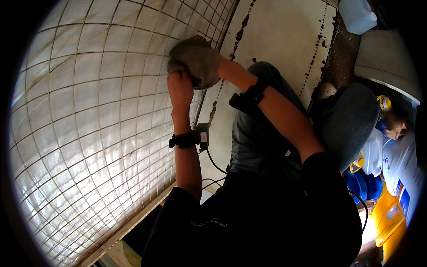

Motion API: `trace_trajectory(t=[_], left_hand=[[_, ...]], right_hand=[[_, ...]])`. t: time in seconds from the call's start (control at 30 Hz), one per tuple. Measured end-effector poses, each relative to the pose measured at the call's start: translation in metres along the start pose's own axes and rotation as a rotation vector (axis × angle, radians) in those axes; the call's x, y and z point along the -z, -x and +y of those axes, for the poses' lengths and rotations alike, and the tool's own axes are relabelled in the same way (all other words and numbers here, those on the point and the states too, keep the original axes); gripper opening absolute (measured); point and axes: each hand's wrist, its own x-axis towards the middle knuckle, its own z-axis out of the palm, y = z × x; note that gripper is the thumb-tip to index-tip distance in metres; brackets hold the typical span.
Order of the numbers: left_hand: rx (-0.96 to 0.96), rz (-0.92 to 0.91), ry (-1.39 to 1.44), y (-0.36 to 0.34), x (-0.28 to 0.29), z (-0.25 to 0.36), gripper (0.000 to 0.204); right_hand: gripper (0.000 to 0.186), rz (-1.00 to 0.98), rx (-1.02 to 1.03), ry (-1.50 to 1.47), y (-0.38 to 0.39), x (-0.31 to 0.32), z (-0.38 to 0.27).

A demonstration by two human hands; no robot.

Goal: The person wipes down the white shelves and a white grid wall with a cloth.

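Cloth: a bunched grey-brown cloth point(198, 60), upper centre of the frame, in front of the top right part of the wire grid point(98, 84); soft, creased, with a ragged dark upper edge.
Left hand: the left hand point(181, 85) is curled into a fist, clamped on the cloth's lower left edge.
Right hand: the right hand point(224, 67) goes into or behind the cloth from the right; its fingers are hidden, so I cannot tell how they are set. The two hands are close together, the cloth between them.
In the way: denim-covered knees point(356, 120) hide part of the cream panel point(275, 40) at centre and right; black straps point(184, 140) with small boxes sit on both forearms, and a dark cable point(215, 163) trails below the left one.
Containers: a pale blue jug point(357, 17) at upper right; at the right edge a whitish jug point(372, 153), white tubs point(400, 160), a blue container point(359, 184) and a yellow container point(386, 216), crowded together. Their contents cannot be made out.
Grid: thin wires in squares, over wrinkled, translucent sheeting, brightest at lower left; a wooden rail point(126, 227) borders its bottom.
Panel: flat, with rows of dark, chipped spots.
Shoe: a pale shoe point(327, 91) shows beside the knee, upper right.
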Motion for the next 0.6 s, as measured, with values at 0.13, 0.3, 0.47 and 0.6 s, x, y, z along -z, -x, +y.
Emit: trace_trajectory(t=[0.13,0.3,0.47,0.6], left_hand=[[0.125,-0.170,0.093,0.002,0.017,0.011,0.028],[0.123,-0.175,0.081,0.001,0.019,-0.009,0.030],[0.088,-0.181,0.071,-0.007,0.022,0.030,0.033],[-0.020,-0.195,0.215,0.006,0.019,-0.011,0.034]], right_hand=[[0.042,-0.167,-0.064,-0.011,-0.010,0.041,0.002],[0.037,-0.045,-0.151,0.161,-0.008,0.007,-0.005],[0.040,-0.046,-0.013,-0.024,0.000,-0.003,0.017],[0.051,-0.096,-0.128,0.036,-0.014,0.021,-0.006]])
